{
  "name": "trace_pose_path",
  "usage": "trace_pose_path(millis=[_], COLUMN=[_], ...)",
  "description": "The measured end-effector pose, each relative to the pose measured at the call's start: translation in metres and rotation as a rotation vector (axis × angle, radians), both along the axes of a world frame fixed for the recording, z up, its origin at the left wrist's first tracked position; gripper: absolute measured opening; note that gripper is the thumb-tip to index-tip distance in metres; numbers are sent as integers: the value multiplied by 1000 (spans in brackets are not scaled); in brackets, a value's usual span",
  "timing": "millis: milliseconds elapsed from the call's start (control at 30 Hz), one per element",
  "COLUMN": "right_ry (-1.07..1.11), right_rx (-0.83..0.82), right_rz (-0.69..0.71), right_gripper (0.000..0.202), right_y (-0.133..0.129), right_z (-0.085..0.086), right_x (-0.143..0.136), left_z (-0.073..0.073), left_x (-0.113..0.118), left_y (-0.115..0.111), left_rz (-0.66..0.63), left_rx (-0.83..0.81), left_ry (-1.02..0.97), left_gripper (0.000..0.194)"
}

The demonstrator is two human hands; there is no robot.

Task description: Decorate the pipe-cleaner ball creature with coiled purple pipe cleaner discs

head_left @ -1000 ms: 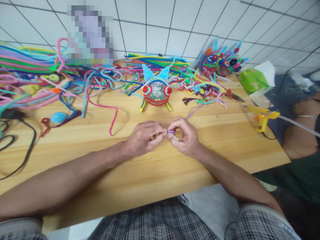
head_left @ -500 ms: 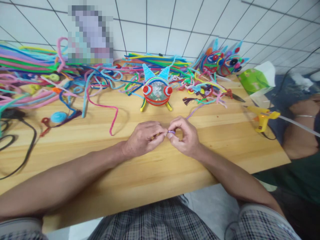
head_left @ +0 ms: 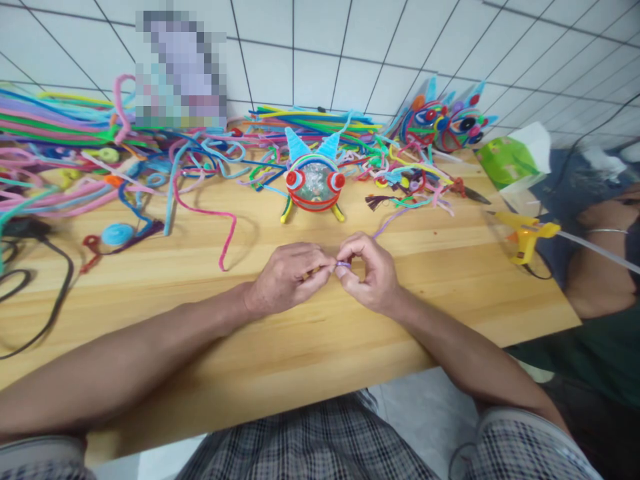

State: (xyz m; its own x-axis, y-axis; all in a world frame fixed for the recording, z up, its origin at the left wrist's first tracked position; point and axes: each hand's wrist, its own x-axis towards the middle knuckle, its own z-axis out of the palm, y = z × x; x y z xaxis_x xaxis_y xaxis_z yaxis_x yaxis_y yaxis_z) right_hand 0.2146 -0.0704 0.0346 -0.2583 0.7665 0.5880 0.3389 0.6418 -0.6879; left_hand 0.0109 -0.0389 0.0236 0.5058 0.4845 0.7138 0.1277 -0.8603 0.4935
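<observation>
Over the middle of the wooden table, my left hand and my right hand meet fingertip to fingertip. Between them is a purple pipe cleaner, its end curled small. Both hands are closed in a pinch on it. The pipe cleaner's loose tail runs up behind my right hand toward the pile. Just beyond my hands stands a clear round craft figure with blue pointed ears, red coiled eyes, a red band and yellow-tipped legs. A crimson pipe cleaner lies bent on the table to the left of it.
Pipe cleaners in many colours heap along the tiled wall. Two finished-looking figures stand at the back right. A yellow glue gun sits near the right edge, by another person's arm. A black cable loops at the left.
Almost nothing differs. My pinched fingers shift only very slightly around the purple pipe cleaner; the figure and everything on the table stay put.
</observation>
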Motion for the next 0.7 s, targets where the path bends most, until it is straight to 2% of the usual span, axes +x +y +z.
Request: trace_pose_path(millis=[700], right_ry=[22], right_rx=[-6], right_rz=[36], right_gripper=[22], right_y=[0], right_z=[1], right_x=[1], left_z=[3], left_x=[0], left_y=[-1], left_rz=[19], left_rx=[45], left_ry=[8], left_gripper=[8])
